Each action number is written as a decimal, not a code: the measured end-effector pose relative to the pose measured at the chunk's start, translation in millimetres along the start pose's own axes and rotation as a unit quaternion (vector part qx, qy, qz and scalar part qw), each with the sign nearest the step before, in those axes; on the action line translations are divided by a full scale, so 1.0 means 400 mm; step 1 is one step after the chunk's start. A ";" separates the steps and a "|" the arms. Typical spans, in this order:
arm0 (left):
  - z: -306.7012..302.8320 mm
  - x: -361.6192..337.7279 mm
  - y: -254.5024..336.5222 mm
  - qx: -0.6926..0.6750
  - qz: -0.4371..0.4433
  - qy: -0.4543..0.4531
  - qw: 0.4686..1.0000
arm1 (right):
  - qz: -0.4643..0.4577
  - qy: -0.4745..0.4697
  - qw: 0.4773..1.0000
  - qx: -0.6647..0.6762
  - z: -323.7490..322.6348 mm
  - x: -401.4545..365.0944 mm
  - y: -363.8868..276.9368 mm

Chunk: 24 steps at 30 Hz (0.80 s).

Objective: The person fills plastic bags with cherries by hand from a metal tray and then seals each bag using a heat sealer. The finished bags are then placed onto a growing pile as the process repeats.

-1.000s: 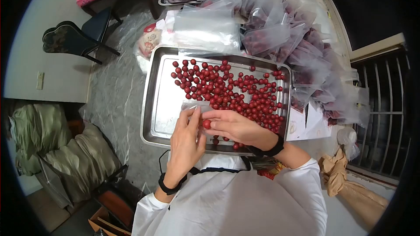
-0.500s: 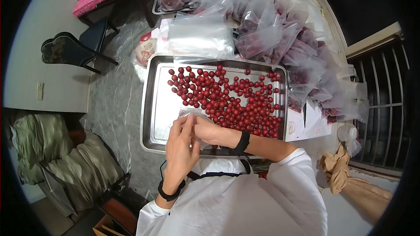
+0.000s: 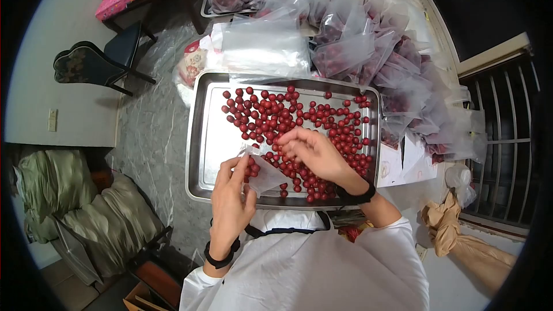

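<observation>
My left hand [image 3: 232, 198] grips a clear plastic bag [image 3: 269, 176] at the front left of the metal tray [image 3: 193, 138]. Several red balls show inside the bag, close to my fingers. My right hand [image 3: 314, 152] is over the red balls [image 3: 340, 132] spread across the tray, its fingers bent together at their left part. Whether a ball is between those fingertips is too small to tell. Loose balls lie between the bag and my right wrist, and the tray's left part shows bare metal.
Flat clear bags [image 3: 265, 46] lie behind the tray. Many filled bags [image 3: 345, 52] are heaped behind and to the right. A white paper [image 3: 409, 164] is right of the tray. A chair [image 3: 92, 63] stands at the far left.
My right hand has moved away from my left hand, rightward and up over the balls. The bag in my left hand now shows spread out, with balls visible in it.
</observation>
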<state>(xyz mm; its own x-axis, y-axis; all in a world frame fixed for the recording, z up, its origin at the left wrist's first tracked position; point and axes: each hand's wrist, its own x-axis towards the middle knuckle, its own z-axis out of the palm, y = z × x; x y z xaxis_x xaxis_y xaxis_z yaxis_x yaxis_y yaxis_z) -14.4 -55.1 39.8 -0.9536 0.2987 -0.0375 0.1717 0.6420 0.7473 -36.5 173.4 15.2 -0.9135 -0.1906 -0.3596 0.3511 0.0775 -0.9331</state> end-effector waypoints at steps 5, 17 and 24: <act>-0.009 -0.005 -0.015 -0.009 -0.002 0.001 1.000 | -0.059 0.093 0.935 -0.337 -0.012 0.116 0.196; -0.050 -0.005 -0.052 -0.085 -0.079 0.032 0.993 | -0.090 0.150 0.802 -0.571 0.091 0.213 0.329; -0.050 0.000 -0.048 -0.046 -0.051 0.035 0.997 | -0.125 0.155 0.832 -0.517 0.069 0.194 0.342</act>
<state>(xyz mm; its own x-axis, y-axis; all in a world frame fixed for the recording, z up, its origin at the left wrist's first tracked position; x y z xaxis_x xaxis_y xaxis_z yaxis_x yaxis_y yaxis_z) -22.8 -81.6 38.8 -0.9806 0.1820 -0.0721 0.0523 0.5987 0.7992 -53.6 142.4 -140.3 -0.9969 -0.0776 0.0131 -0.0759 0.9050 -0.4187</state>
